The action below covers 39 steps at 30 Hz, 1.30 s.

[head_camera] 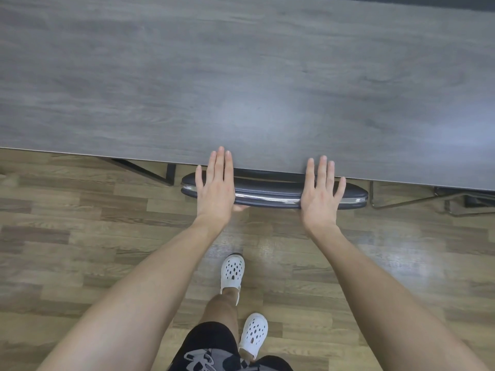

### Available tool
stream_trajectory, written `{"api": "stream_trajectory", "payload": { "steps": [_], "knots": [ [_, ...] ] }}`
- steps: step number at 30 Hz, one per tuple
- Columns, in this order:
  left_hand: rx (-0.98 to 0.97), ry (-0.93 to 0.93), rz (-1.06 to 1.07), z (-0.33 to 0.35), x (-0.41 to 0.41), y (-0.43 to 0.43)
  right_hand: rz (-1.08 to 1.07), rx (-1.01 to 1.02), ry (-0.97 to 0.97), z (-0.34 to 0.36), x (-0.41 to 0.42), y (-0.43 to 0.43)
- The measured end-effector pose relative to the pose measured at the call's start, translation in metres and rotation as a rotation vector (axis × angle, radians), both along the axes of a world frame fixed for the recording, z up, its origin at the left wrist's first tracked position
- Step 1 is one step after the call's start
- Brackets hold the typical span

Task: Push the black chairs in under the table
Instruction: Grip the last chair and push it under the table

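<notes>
Black chair [270,190]: pushed up to the near edge of the table, seat almost wholly hidden under the top, padded backrest with its chrome strip running left to right just in front of the edge.
Table [241,76]: grey wood-grain top, filling the upper half of the view.
Left hand [215,186]: laid flat over the left part of the backrest, fingers straight and close together, tips reaching past the table edge, thumb tip peeking out at the backrest's near side; no curl around anything.
Right hand [321,191]: laid flat over the right part of the backrest, fingers straight and slightly spread, tips over the table edge, gripping nothing.
Pressure on the backrest: impossible to judge from above.
Table frame [150,170]: black metal, angled, under the top just left of the chair.
Chrome tubing [401,203]: thin and bent, low under the table to the chair's right.
Floor [80,236]: wood-look planks in mixed browns, glare patch on the right.
White clogs [232,271]: perforated, one foot ahead of the other, behind the chair.
Shorts [211,344]: black with a grey print, at the bottom edge.
</notes>
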<state>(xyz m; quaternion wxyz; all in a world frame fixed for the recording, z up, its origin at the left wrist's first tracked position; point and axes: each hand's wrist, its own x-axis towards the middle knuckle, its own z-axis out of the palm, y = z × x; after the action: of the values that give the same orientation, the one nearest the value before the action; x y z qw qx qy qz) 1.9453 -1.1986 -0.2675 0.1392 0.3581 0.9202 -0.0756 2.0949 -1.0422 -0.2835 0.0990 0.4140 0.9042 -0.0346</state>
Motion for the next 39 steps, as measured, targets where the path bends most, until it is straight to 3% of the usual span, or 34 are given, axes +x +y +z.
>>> {"api": "stream_trajectory", "payload": {
  "steps": [12,31,39],
  "knots": [
    [0.005,-0.001,0.001,-0.003,-0.014,0.018,0.006,0.011,-0.021,0.003,-0.014,0.019],
    [-0.009,-0.132,-0.101,-0.001,-0.016,0.012,-0.025,-0.131,-0.132,0.028,-0.007,0.003],
    [-0.011,-0.043,-0.175,0.017,0.004,-0.002,-0.071,-0.2,-0.078,0.046,0.024,-0.038]
  ]
}}
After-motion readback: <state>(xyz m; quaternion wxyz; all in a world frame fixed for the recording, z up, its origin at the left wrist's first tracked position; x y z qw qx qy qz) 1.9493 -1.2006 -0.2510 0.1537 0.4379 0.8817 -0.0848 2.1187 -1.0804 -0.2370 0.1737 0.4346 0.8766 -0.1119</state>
